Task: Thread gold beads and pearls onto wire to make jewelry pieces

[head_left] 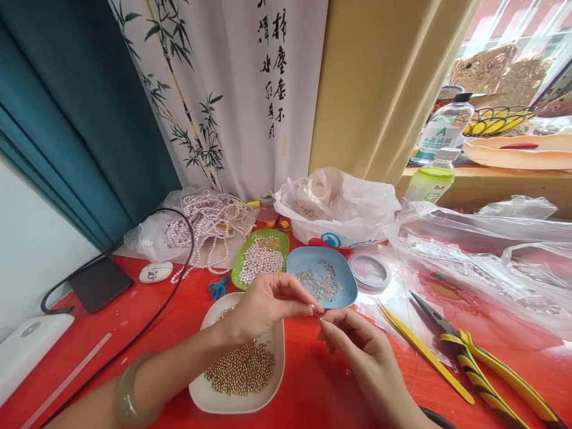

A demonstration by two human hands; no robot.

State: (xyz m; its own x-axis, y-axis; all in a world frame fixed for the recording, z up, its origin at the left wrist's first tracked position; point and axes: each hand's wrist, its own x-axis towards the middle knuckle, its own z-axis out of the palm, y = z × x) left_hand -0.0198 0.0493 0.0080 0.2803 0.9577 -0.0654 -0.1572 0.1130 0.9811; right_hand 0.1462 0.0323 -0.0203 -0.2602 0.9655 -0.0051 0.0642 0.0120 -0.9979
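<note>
My left hand [266, 304] is closed in a pinch over the cream tray, with a small pearl bead [311, 308] showing at its fingertips. Close beside it, my right hand [361, 348] pinches a thin strand whose full course I cannot make out. The fingertips of both hands nearly meet. Below my left forearm, the cream tray [280, 381] holds gold beads [241, 369]. Just behind the hands stand a blue tray [292, 262] with small metal findings [324, 280] and a green tray [236, 268] with pearl beads [261, 262].
Yellow tweezers [424, 351] and yellow-handled pliers [473, 351] lie at right. A clear spool [369, 271] sits by the blue tray. Pearl strands [210, 217], a plastic-lined bowl [335, 208] and bags [482, 268] line the back. A black cable [174, 286] crosses at left near a phone [100, 285].
</note>
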